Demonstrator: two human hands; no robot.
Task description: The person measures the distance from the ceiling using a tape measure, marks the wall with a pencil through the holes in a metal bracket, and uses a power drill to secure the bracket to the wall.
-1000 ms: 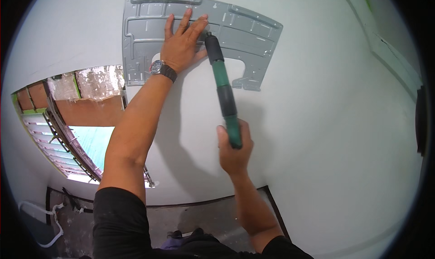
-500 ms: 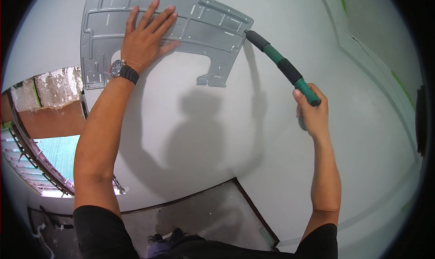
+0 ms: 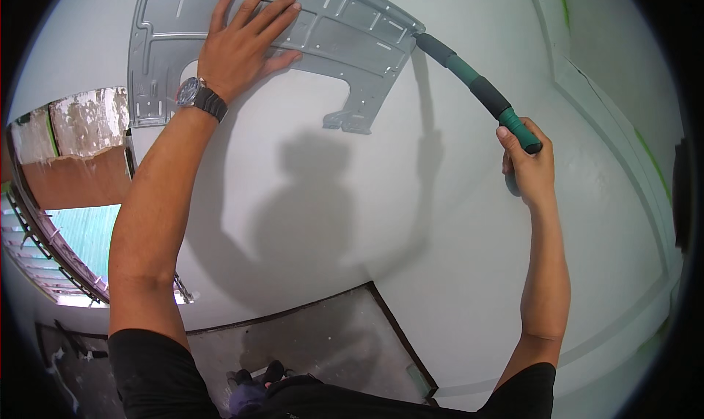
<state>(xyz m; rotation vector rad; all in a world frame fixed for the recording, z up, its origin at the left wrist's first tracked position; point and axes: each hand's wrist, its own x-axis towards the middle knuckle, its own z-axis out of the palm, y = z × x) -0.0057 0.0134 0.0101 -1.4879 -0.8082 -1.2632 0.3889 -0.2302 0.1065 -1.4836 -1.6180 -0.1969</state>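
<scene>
My left hand (image 3: 238,56) lies flat with fingers spread against a grey pressed-metal mounting plate (image 3: 341,36) on the white wall. A dark watch (image 3: 191,93) is on that wrist. The plate has slots, holes and raised ribs, and its top edge runs out of the picture. Wrapped round the lower end of a green and black tubular nail gun (image 3: 462,70) is my right hand (image 3: 534,171). The tool slants up to the left, its narrow tip at the plate's right edge near the upper corner. Whether the tip touches the plate I cannot tell.
A window opening with bars (image 3: 55,239) is at the left, with worn boards (image 3: 88,126) behind it. Below is a grey floor (image 3: 315,327) with a dark skirting edge (image 3: 400,335). The wall (image 3: 469,272) carries my shadow. A ridge runs along the wall at the right.
The plate now appears higher in the picture as the view shifts. My right hand and the nail gun have moved up and right, the tip closer to the plate's corner. Both hands keep their poses.
</scene>
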